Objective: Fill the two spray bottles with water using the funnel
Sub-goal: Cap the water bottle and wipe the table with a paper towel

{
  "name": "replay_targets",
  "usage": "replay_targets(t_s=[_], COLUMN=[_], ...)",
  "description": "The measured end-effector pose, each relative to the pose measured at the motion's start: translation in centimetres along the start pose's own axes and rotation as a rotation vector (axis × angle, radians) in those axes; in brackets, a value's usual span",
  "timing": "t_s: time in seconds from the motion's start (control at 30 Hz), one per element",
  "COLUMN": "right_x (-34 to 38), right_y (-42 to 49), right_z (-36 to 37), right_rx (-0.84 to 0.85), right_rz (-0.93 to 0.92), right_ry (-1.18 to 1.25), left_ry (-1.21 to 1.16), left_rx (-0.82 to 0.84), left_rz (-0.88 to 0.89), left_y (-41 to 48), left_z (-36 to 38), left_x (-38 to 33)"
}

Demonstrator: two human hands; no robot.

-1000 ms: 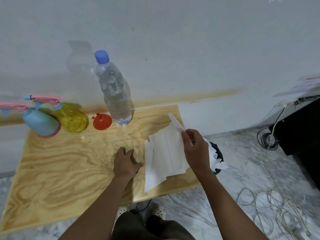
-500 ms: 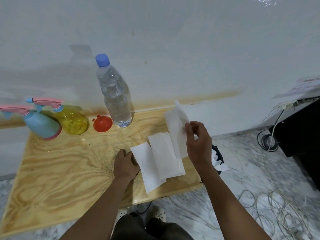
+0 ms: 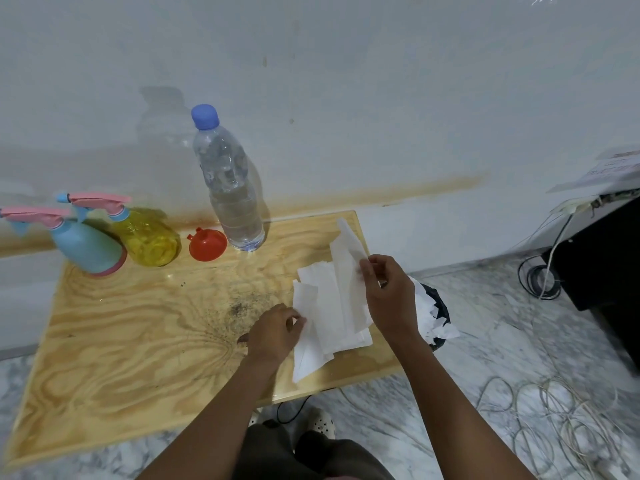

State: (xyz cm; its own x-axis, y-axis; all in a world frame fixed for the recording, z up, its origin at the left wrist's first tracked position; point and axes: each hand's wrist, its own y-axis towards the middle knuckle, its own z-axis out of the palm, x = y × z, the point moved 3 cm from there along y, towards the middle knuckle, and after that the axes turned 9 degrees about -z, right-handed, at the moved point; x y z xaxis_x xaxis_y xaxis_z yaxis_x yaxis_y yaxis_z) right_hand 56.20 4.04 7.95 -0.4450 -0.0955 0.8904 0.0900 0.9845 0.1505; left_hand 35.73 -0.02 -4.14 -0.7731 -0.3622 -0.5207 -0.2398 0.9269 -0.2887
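Observation:
A blue spray bottle (image 3: 88,249) and a yellow spray bottle (image 3: 149,239), both with pink trigger heads on, stand at the back left of the wooden table (image 3: 121,341). A red funnel (image 3: 207,244) lies beside them, mouth down. A capped clear water bottle (image 3: 230,188), partly full, stands upright next to the funnel. My right hand (image 3: 389,296) pinches the upper edge of a folded white paper towel (image 3: 332,306) at the table's right side. My left hand (image 3: 275,332) grips the towel's lower left edge.
A black bin (image 3: 438,315) stuffed with white paper stands on the floor by the table's right edge. Coiled cables (image 3: 554,420) lie on the marble floor at right, beside a black cabinet (image 3: 602,258). A white wall runs behind the table.
My left hand moved from resting on the table to gripping the towel's left edge. My right hand keeps unfolding the towel, which now hangs in narrower folds.

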Motion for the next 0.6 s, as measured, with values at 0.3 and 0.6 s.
replay_targets(t_s=[0.3,0.6], right_x=[-0.8,-0.9], right_y=[-0.2,0.0], right_z=[-0.4,-0.6], right_rx=[-0.004,-0.008], right_rz=[0.027,0.034], right_ry=[-0.003,0.003], left_ry=[0.062,0.052], left_rx=[-0.005,-0.059], left_rz=[-0.215,-0.198], left_y=[-1.8,-2.6], left_z=[1.6,1.4], left_x=[-1.2,-0.5])
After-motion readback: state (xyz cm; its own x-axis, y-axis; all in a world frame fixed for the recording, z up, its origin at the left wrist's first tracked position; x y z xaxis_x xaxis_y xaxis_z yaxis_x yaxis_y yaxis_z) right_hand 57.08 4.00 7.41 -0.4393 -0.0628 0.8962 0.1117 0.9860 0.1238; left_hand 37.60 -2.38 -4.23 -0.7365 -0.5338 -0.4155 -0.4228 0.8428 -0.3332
